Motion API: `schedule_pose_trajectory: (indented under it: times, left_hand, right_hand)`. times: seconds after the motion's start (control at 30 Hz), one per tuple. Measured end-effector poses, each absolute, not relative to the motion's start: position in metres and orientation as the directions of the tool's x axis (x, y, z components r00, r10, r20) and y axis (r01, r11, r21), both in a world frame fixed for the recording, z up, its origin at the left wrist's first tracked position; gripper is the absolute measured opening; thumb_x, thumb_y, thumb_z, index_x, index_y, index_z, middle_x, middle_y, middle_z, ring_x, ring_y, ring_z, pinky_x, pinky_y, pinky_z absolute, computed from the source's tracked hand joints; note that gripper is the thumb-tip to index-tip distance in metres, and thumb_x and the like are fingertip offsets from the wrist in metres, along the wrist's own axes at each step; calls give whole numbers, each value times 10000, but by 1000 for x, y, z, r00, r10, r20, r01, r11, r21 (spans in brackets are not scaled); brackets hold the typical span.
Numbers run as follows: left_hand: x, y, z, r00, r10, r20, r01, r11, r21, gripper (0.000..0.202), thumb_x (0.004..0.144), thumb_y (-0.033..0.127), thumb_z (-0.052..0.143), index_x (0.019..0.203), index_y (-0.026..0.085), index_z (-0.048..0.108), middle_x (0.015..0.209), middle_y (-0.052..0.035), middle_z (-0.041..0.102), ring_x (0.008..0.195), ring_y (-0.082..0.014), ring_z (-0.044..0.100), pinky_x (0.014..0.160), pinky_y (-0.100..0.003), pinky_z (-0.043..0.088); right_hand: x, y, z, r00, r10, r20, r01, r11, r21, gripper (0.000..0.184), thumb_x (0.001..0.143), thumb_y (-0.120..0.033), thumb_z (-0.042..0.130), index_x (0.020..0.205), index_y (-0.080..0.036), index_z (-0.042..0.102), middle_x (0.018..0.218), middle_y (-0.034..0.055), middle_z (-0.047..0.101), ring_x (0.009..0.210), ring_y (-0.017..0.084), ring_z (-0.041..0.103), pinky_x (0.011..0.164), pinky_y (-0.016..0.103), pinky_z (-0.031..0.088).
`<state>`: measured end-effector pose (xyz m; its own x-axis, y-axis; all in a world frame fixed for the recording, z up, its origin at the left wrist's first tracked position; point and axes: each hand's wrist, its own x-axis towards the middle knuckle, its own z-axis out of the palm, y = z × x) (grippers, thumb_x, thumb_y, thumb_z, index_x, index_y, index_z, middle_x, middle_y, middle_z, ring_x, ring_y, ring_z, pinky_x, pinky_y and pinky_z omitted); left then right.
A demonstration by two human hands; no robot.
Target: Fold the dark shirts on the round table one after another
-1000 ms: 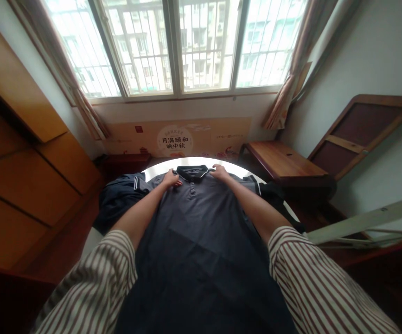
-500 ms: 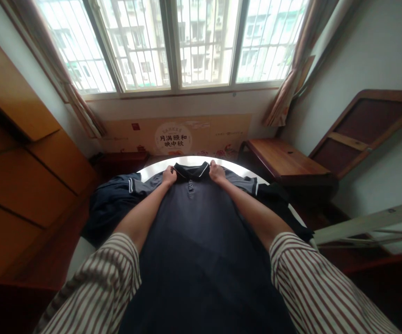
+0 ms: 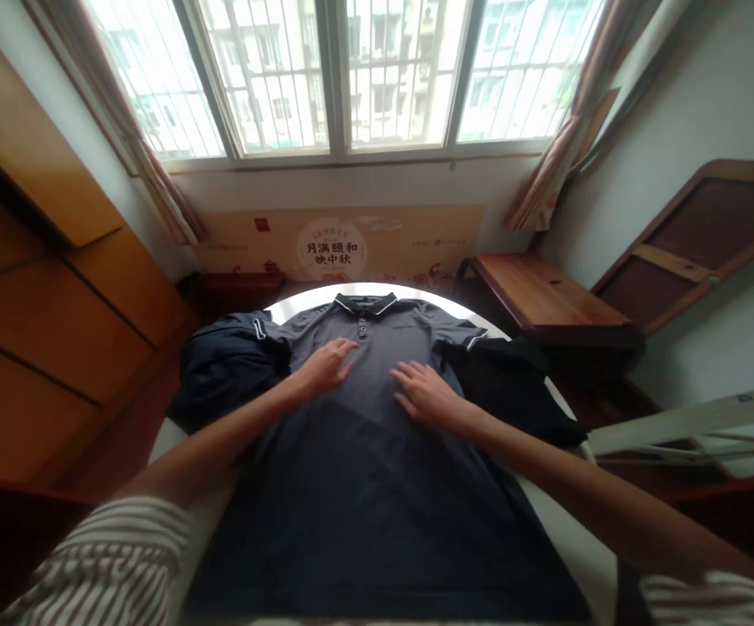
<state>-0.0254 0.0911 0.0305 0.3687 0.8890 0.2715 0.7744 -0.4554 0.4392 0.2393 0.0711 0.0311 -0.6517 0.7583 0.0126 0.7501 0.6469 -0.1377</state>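
A dark grey polo shirt (image 3: 377, 496) lies spread front side up, its black collar (image 3: 367, 304) with white trim at the far end. My left hand (image 3: 329, 367) is over the chest, left of the button placket, fingers stretched out and holding nothing. Across from it, my right hand (image 3: 423, 391) is over the other side of the chest, fingers spread. Whether either palm presses on the cloth I cannot tell. Beneath the shirt is a round white table (image 3: 298, 302), its far rim showing.
Bunched dark navy cloth (image 3: 223, 369) sits at the table's left, partly beside the shirt's sleeve. Black folded cloth (image 3: 513, 387) lies at the right. Beyond the table are a wooden stand (image 3: 546, 291), a printed banner (image 3: 403, 239) and barred windows. Orange cabinets (image 3: 43, 348) line the left.
Both hands have let go of the collar and come back toward me over the chest, fingers now open. The collar lies flat on the table, and the view has shifted slightly.
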Motion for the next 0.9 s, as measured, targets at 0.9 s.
schedule_pose_trajectory:
  times: [0.9]
  left_hand:
    - [-141,129,102,-401,892,208,877,308,370,271,869,132,567,1114,182,671,1165,-103,702,1089,-214,645,921,-257,474]
  right_hand:
    - [273,-164,-8,-828,312,466,386,920,70,301,880,-78,519,1133,-102,681,1205,128,694,1140,237,626,933,353,539]
